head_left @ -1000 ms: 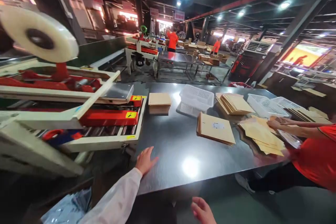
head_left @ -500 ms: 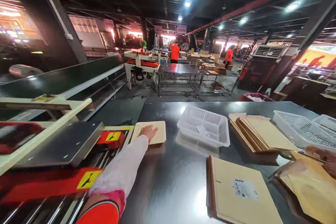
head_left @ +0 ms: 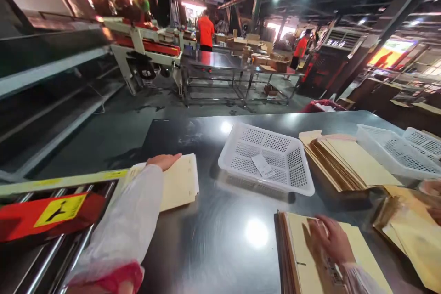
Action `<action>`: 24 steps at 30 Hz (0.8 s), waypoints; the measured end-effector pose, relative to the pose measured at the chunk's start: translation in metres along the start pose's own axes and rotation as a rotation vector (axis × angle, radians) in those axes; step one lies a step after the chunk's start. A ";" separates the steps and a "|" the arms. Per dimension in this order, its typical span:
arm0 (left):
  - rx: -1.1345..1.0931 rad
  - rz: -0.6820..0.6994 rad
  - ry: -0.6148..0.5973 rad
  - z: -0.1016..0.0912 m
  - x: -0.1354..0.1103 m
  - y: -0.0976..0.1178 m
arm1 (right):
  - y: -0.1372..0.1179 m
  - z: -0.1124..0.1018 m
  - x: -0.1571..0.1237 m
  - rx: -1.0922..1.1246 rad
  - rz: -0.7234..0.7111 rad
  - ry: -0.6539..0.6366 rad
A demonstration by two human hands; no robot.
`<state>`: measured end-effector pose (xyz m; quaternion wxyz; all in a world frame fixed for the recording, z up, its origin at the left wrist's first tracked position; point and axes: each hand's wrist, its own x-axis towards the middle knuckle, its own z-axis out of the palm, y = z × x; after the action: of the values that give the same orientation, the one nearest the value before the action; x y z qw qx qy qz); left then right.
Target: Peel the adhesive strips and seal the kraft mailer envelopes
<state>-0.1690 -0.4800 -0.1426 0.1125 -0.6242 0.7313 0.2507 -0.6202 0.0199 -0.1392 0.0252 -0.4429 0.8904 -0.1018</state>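
My left hand (head_left: 164, 161), in a white sleeve, lies across the upper left part of a small stack of cream cardboard mailers (head_left: 179, 186) at the table's left edge. Its fingers are stretched out over the top sheet. To the right, my right hand (head_left: 332, 236) is over a larger stack of cardboard mailers (head_left: 292, 243), fingers loosely apart. It partly covers a printed label (head_left: 333, 270) on the top mailer; whether the fingertips touch the card is hard to tell.
A white perforated basket (head_left: 229, 161) holding a paper slip stands mid-table. Beside it are more stacked mailers (head_left: 361, 161) and another basket (head_left: 389, 147). Another person's hand (head_left: 432, 188) is by loose mailers (head_left: 409, 234) at far right. A roller conveyor (head_left: 44, 252) adjoins the left side.
My right hand has come into view over the labelled stack. My left hand stays on the left stack, now nearer its upper edge. The view has turned and dipped, bringing the table closer.
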 end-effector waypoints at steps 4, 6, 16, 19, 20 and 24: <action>0.020 -0.004 0.036 0.017 -0.044 -0.006 | -0.050 0.023 0.049 -0.121 0.089 -0.313; 0.034 0.019 0.093 0.039 -0.083 -0.010 | -0.065 0.035 0.043 -0.183 0.084 -0.381; -0.014 0.125 0.446 0.131 -0.286 -0.015 | -0.079 0.025 -0.064 -0.215 -0.258 -0.079; -0.008 -0.086 0.650 0.136 -0.348 -0.034 | -0.081 0.002 -0.111 -0.270 -0.195 -0.081; -0.005 -0.201 0.651 0.138 -0.368 -0.042 | -0.080 -0.006 -0.129 -0.286 -0.136 -0.138; -0.134 -0.426 0.357 0.149 -0.428 -0.073 | -0.071 -0.026 -0.201 -0.224 0.035 -0.373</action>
<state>-0.0365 -0.0449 -0.0817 -0.0095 -0.8040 0.5739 0.1552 -0.4466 0.1421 -0.1089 0.1417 -0.4386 0.8836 0.0820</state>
